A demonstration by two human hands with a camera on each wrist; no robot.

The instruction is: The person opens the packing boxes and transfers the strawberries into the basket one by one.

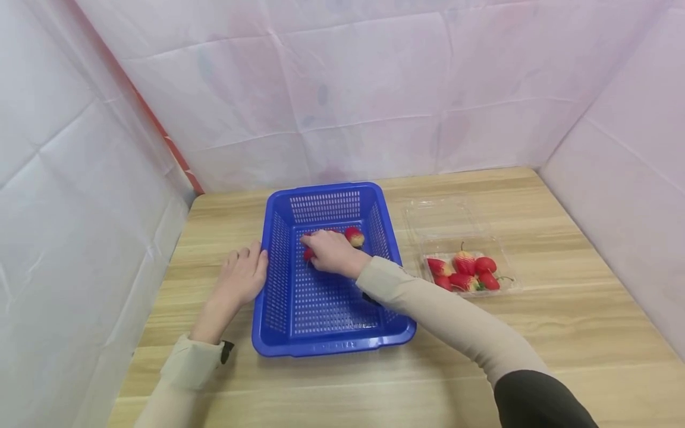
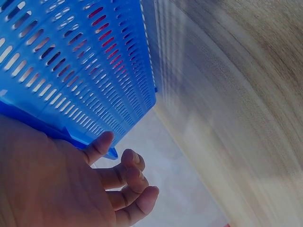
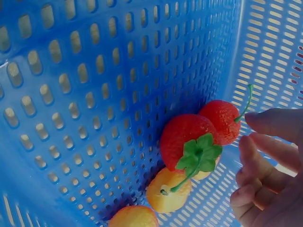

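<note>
A blue plastic basket (image 1: 332,345) with slotted walls stands on the table. My left hand (image 1: 246,273) rests against its left rim, fingers relaxed; the left wrist view shows the palm and loosely bent fingers beside the rim. Inside the basket is my right hand (image 1: 334,252), over the fruit. In the right wrist view its fingertips are right at the green stem of a small round red cherry (image 3: 220,120), with the fingers not closed round it. Beside the cherry lies a red strawberry (image 3: 187,137) with a green leafy cap. Yellowish-red strawberries (image 3: 170,191) lie next to these.
To the right of the basket, an opened clear plastic clamshell (image 1: 446,241) holds several red and yellowish fruits (image 1: 464,263). White sheeting (image 1: 369,95) hangs behind the wooden table (image 1: 562,333) and along both sides.
</note>
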